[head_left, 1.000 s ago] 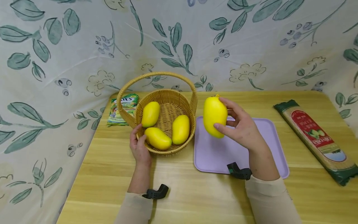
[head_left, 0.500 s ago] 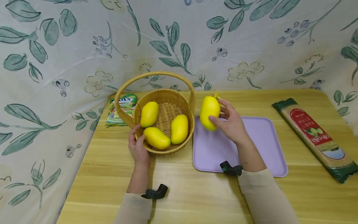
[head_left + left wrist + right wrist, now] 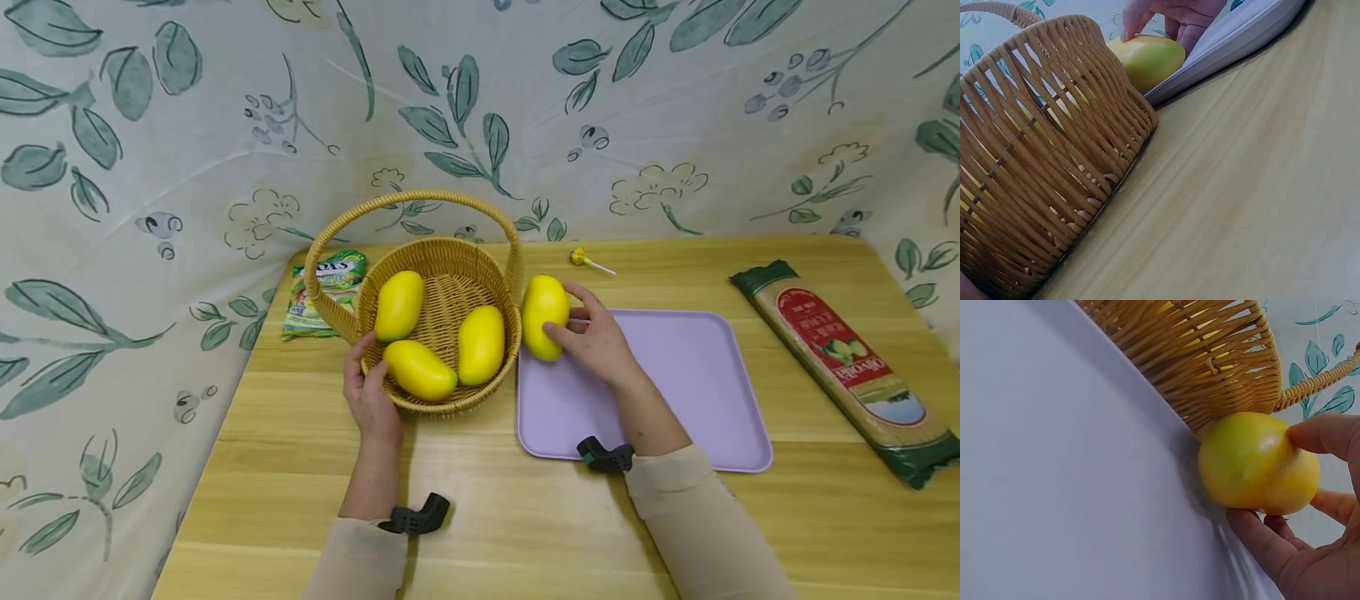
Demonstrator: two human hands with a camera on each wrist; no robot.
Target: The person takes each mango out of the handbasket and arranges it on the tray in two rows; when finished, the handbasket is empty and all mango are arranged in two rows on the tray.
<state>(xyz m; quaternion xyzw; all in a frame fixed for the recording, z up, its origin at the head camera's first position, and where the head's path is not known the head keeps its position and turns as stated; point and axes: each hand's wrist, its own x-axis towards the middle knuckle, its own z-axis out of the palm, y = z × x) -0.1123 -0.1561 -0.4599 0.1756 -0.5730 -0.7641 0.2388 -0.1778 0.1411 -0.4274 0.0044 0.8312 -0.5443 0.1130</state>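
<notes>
My right hand (image 3: 600, 346) grips a yellow mango (image 3: 545, 317) between thumb and fingers, just right of the wicker basket (image 3: 448, 408). In the right wrist view this mango (image 3: 1250, 464) shows its greenish end, close over the edge of the lilac tray (image 3: 1085, 456). Inside the basket lie three more mangoes: one at the back left (image 3: 400, 305), one at the front (image 3: 422, 371) and one at the right (image 3: 482, 345). My left hand (image 3: 372, 400) holds the basket's near-left rim. Most of that hand is out of the left wrist view, where the basket wall (image 3: 1054, 144) fills the left side.
A yellow-wrapped lollipop (image 3: 579, 257) lies behind the tray. Far right is a long pack of pasta (image 3: 847, 367) with green ends. A green candy bag (image 3: 330, 292) sits behind the basket's left side. The basket's tall handle (image 3: 416, 197) arches over it. Patterned cloth hangs behind the table.
My right hand has carried the mango left and lower, from over the tray to beside the basket, uncovering the lollipop behind. The left hand has stayed at the rim.
</notes>
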